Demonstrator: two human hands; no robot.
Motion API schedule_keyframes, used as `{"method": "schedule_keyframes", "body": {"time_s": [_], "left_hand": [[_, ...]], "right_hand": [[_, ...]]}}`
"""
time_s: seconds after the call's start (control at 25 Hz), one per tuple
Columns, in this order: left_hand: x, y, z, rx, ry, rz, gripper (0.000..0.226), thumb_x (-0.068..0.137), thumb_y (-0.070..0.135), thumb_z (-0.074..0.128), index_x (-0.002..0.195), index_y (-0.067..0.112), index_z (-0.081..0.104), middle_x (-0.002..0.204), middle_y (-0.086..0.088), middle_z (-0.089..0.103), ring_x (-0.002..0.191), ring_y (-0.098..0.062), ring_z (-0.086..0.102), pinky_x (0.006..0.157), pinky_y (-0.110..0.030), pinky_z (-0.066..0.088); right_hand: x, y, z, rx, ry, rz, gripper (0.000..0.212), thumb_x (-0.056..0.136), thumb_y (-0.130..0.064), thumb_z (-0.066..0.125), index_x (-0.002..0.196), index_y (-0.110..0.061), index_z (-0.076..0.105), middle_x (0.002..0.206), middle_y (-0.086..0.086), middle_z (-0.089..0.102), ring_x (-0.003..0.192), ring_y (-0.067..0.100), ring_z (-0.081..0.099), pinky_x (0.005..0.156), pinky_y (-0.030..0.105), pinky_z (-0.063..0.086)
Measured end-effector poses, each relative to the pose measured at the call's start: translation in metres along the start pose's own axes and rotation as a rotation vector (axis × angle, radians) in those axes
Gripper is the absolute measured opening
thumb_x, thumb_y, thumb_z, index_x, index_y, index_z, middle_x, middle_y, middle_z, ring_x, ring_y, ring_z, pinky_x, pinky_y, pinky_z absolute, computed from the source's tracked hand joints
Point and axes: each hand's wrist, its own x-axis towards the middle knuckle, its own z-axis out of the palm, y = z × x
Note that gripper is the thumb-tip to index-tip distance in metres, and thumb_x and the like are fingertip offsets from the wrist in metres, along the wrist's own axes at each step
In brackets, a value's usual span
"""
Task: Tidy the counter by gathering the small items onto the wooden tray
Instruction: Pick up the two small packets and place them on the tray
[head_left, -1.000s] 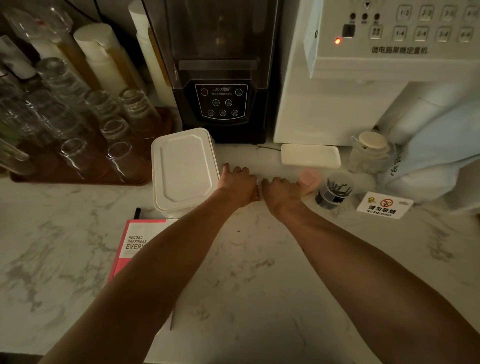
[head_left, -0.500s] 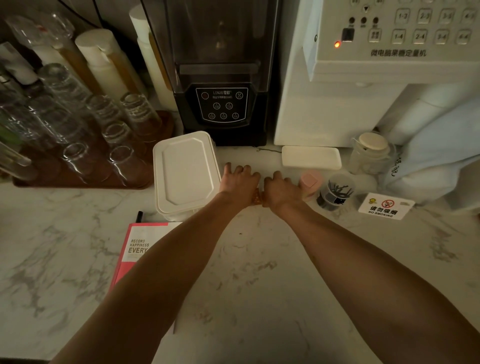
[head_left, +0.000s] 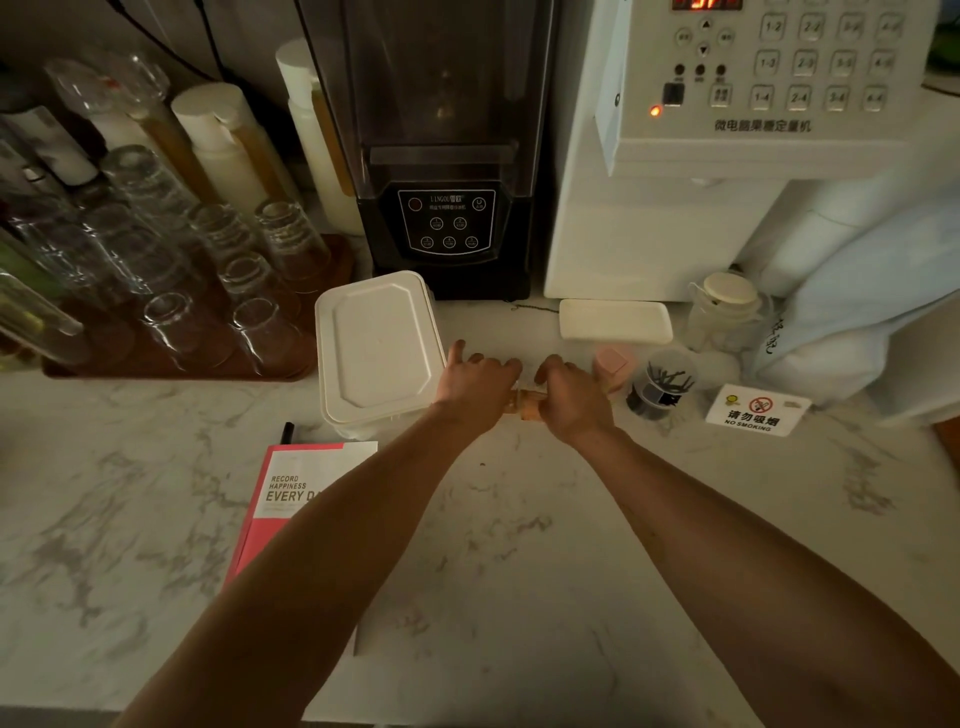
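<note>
Marble surface (head_left: 519, 597) spreads wide and bare in front of the person, open room all the way to its near edge, with a pink booklet (head_left: 291, 499) lying at the near left, partly under the left forearm. Machines crowd the back: a white dispenser (head_left: 675, 208) at right, a black blender (head_left: 447, 156) beside it. A wooden tray (head_left: 182, 364) at the far left is packed with upturned glasses (head_left: 218, 270). A white lidded box (head_left: 376, 348) sits in front of the blender, its right edge just beside the left hand (head_left: 475, 387).

Both hands reach to the back of the surface, knuckles up, fingers curled down. The left hand and right hand (head_left: 571, 400) are each closed on one end of a small tan, wood-coloured piece (head_left: 527, 401), which shows only in the narrow gap between them; its shape is mostly hidden, so I cannot tell what it is. It is well apart from the tray.

Just right of the right hand stands a pink container (head_left: 613, 364), then a clear cup of dark sticks (head_left: 662, 382), then a no-smoking sign (head_left: 756, 410). A flat white dish (head_left: 615, 322) lies behind them, with a capped jar (head_left: 724, 312) to its right.
</note>
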Motion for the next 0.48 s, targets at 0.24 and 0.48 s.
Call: {"method": "schedule_keyframes", "body": {"time_s": [0.24,0.48], "left_hand": [[-0.027,-0.003,-0.009,-0.297,0.085,0.003,0.021,0.090,0.021,0.061,0.110,0.028,0.059,0.106,0.001,0.067,0.104,-0.022,0.061,0.108,-0.041,0.030],[-0.074,-0.003,0.000,-0.972,0.127,-0.095,0.016,0.084,0.019,0.073,0.097,0.028,0.072,0.085,0.015,0.062,0.069,-0.002,0.060,0.058,-0.009,0.045]], "right_hand": [[-0.029,0.027,0.001,0.475,0.029,0.079,0.029,0.080,-0.006,0.069,0.106,-0.012,0.059,0.103,0.011,0.069,0.093,0.029,0.064,0.075,0.040,0.053],[-0.085,0.053,-0.005,0.799,0.005,0.140,0.029,0.069,-0.005,0.083,0.089,-0.020,0.067,0.086,0.002,0.073,0.077,0.018,0.067,0.068,0.032,0.053]]}}
